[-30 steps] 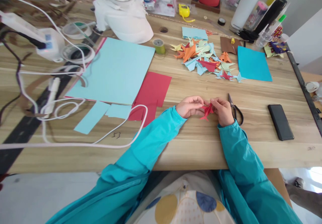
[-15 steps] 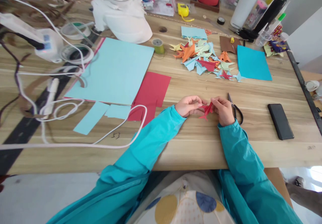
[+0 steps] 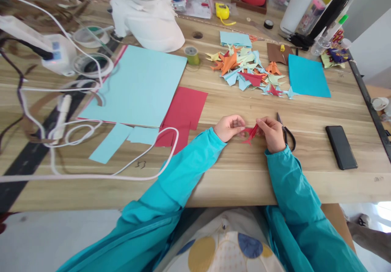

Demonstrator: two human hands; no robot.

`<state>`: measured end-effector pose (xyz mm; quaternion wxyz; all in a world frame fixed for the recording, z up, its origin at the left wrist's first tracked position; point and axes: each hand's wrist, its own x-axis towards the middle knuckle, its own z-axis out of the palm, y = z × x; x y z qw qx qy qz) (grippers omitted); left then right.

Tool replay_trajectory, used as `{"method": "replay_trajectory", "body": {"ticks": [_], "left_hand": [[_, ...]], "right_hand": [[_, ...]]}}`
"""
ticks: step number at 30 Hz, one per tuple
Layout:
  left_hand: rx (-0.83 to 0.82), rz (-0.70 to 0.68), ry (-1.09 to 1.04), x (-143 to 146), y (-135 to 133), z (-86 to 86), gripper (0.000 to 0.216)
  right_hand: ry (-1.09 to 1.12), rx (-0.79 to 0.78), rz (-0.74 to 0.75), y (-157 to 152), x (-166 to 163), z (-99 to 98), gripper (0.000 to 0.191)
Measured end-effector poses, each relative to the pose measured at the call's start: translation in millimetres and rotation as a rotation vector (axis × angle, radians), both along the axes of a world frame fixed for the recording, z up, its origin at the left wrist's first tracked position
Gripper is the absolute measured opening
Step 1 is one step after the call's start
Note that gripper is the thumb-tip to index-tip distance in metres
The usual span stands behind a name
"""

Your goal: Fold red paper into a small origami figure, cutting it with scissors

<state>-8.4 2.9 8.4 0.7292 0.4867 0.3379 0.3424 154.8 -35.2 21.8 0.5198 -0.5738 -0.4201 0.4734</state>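
Both my hands pinch a small folded red paper figure [image 3: 251,133] just above the wooden table [image 3: 232,174]. My left hand [image 3: 229,127] grips its left side with curled fingers. My right hand [image 3: 273,134] holds its right side between thumb and fingertips. Teal sleeves cover both my arms. Black scissors [image 3: 287,133] lie right beside my right hand. A sheet of red paper [image 3: 183,115] lies to the left of my left hand.
A pile of folded paper figures [image 3: 249,72] in several colours sits further back. Light blue sheets [image 3: 137,86], a teal sheet [image 3: 308,77] and a black phone [image 3: 341,147] lie around. White cables [image 3: 91,158], tape rolls and a white machine [image 3: 146,19] crowd the left.
My hands have shifted slightly on the red figure, working its fold; the figure looks narrower between my fingers. Nothing else on the table has moved.
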Motion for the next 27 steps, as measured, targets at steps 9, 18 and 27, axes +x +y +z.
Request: {"method": "replay_trajectory", "body": {"ticks": [9, 18, 27], "left_hand": [[-0.062, 0.029, -0.025, -0.5, 0.2, 7.2, 0.028], [-0.203, -0.042, -0.129, 1.6, -1.1, 1.4, 0.037], [0.1, -0.079, -0.103, 2.9, -8.4, 7.9, 0.039]], "right_hand": [[0.034, 0.002, -0.004, 0.3, -0.8, -0.8, 0.029], [0.104, -0.023, -0.002, 0.9, -0.6, -2.5, 0.028], [0.096, -0.022, 0.029, 0.5, -1.5, -3.2, 0.027]]}}
